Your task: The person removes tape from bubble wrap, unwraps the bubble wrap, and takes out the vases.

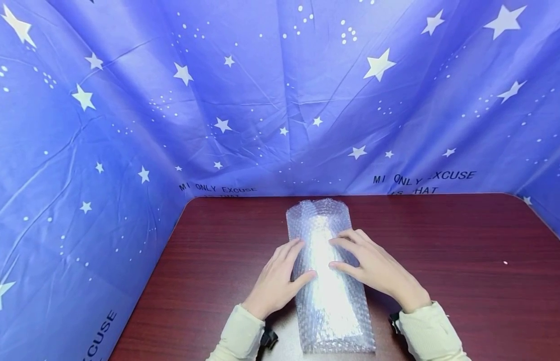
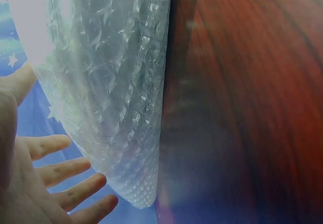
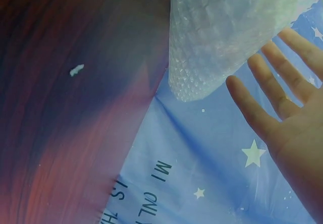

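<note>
A long bundle of clear bubble wrap (image 1: 327, 301) lies lengthwise on the table, its far end loose and ruffled. Whatever is inside is hidden by glare and the bubbles. My left hand (image 1: 277, 278) rests on its left side with fingers spread. On the right side, my right hand (image 1: 375, 258) touches the top of the wrap, fingers extended. In the left wrist view, the left hand's fingers (image 2: 75, 176) reach along the bulging wrap without curling round it. The right wrist view has the right hand's straight fingers (image 3: 270, 88) against the wrap's edge.
The dark red wood-grain table (image 1: 217, 250) has rounded far corners. A blue curtain (image 1: 280, 100) with white stars and lettering hangs behind and along both sides. One small white scrap (image 1: 505, 262) lies on the table to the right.
</note>
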`<action>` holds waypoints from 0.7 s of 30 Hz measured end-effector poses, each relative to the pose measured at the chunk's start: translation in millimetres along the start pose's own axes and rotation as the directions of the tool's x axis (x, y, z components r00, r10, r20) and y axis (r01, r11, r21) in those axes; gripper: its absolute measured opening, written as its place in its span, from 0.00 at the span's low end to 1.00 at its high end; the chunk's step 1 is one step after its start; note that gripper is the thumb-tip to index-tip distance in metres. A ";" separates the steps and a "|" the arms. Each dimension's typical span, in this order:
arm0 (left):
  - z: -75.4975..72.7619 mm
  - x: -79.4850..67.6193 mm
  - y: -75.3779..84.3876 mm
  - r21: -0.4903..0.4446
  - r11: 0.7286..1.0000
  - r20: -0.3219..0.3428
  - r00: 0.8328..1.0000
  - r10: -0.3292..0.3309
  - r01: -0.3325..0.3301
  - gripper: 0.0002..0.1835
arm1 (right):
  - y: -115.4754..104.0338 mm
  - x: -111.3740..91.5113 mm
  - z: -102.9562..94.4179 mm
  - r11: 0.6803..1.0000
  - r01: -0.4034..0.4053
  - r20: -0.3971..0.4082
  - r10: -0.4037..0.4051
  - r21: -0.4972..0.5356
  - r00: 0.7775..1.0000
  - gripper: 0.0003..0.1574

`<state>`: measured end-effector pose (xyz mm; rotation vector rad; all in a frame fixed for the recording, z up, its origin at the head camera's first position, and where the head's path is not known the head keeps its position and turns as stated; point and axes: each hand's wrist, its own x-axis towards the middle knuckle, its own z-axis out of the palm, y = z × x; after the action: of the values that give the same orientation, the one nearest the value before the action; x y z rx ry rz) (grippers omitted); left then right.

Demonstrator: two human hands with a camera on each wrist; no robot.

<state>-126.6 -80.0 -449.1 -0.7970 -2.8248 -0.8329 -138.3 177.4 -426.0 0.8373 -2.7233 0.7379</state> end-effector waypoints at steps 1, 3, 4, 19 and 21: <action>0.1 -0.1 -0.1 -0.001 1.000 0.001 1.000 -0.002 0.002 0.40 | -0.1 0.3 0.2 1.000 0.004 -0.003 -0.004 -0.003 1.000 0.30; 0.5 -0.3 0.2 -0.003 1.000 0.006 1.000 -0.004 0.004 0.40 | -0.6 0.7 0.6 1.000 0.009 -0.004 -0.009 -0.010 1.000 0.29; 0.7 -0.5 0.4 -0.005 1.000 0.010 1.000 -0.006 0.006 0.40 | -0.8 0.8 0.8 1.000 0.007 -0.005 -0.007 -0.013 1.000 0.29; 2.4 -0.8 1.4 -0.006 0.999 0.039 0.998 -0.039 0.039 0.39 | -2.5 -0.2 2.3 1.000 0.026 -0.035 -0.026 0.001 0.999 0.22; 2.2 -0.8 1.4 -0.007 0.999 0.041 0.998 -0.042 0.043 0.39 | -2.8 0.0 2.5 1.000 0.028 -0.037 -0.028 0.005 0.999 0.21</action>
<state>-125.1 -78.2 -450.5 -0.7662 -2.8852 -0.8438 -136.8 174.2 -426.9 0.8526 -2.6729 0.7475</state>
